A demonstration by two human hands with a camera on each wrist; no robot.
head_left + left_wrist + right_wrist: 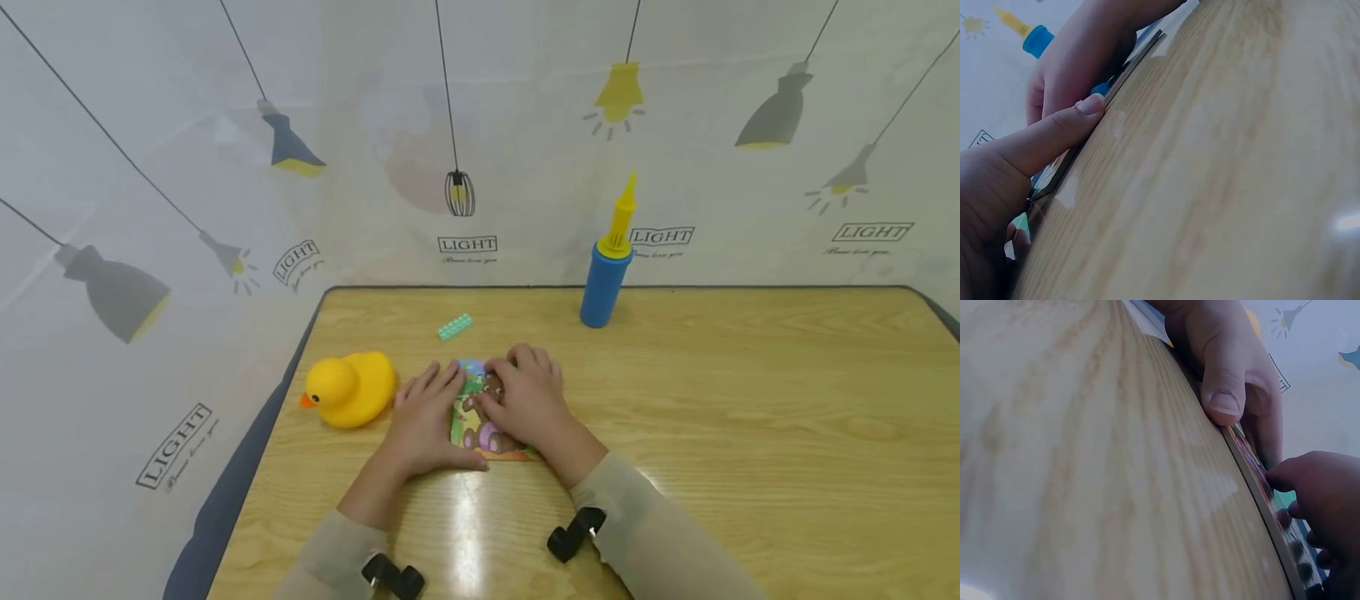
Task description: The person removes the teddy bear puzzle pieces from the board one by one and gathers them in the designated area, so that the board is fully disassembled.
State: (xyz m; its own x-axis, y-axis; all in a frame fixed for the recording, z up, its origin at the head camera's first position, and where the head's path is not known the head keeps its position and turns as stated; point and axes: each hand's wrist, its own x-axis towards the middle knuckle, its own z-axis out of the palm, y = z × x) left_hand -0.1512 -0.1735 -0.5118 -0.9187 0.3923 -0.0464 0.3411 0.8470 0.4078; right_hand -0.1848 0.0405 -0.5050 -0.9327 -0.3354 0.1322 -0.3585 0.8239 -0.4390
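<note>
We have a flat picture puzzle board [480, 425] lying on the wooden bench [750, 400], between the yellow rubber duck [350, 388] and our right sleeve, well in front of the blue and yellow pump [606, 271]. It looks thin, stiff and light, with a low raised frame; we judge it would slide easily on the glossy wood, so its edges are the place to take hold. Our left hand [426, 425] lies flat with straight fingers along the board's left edge, thumb [1054, 134] pressed against the near rim. Our right hand [528, 396] rests on top, its fingers curled down onto the picture, fingertips pressing a piece rather than pinching anything. A small green brick [455, 326] sits apart behind.
</note>
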